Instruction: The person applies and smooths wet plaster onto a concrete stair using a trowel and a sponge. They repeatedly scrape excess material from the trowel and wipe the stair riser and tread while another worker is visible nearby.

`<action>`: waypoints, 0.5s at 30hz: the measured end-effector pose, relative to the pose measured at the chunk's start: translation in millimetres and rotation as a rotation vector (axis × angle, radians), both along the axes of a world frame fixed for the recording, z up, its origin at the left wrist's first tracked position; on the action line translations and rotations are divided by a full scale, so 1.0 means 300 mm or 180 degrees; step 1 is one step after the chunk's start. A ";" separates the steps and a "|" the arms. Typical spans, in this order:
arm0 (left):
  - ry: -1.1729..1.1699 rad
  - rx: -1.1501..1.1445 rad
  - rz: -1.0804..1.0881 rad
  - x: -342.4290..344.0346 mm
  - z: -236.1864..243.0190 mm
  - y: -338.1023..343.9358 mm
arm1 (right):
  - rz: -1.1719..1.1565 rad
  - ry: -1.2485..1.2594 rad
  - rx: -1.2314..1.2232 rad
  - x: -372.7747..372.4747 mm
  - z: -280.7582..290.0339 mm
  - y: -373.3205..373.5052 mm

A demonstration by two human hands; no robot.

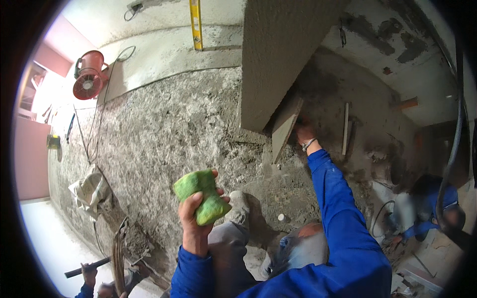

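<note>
My left hand is closed round a green sponge, pinched in at the middle, and holds it up above my knee. Away to the right my right arm stretches out in a blue sleeve with a braided band at the wrist. My right hand grips the far side of a flat grey board, its fingers partly lost in shadow. The board stands tilted on edge, close to the lower end of a grey plastered column. Whether it touches the column I cannot tell.
Rough, wet-looking mortar covers the ground. A yellow spirit level and a red blower fan stand beyond. A pale sack lies left. A strip leans right. One person crouches right; another's hand shows lower left.
</note>
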State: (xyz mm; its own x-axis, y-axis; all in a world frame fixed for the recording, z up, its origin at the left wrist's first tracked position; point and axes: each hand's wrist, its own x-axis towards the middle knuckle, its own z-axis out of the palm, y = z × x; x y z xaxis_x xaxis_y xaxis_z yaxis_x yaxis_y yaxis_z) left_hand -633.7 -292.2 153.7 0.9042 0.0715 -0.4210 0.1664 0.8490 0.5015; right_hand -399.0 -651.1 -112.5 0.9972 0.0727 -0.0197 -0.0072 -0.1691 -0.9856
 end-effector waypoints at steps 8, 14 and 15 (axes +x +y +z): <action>-0.0272 0.0445 0.0095 -0.053 0.078 -0.001 | -0.0497 -0.0418 0.0048 0.057 0.001 0.175; -0.0183 0.0495 0.0192 -0.049 0.108 -0.011 | -0.0421 -0.0672 -0.0035 0.015 0.074 0.227; -0.0150 0.0535 0.0228 -0.053 0.119 -0.012 | -0.0481 -0.0392 0.0290 0.008 0.073 0.237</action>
State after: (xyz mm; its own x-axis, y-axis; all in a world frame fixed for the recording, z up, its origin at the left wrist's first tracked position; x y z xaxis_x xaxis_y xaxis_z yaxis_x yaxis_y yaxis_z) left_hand -649.7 -295.8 189.3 0.9128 0.2021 -0.3550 0.0814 0.7615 0.6430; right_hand -396.5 -580.1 -90.6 0.9913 -0.0821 0.1029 0.0958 -0.0854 -0.9917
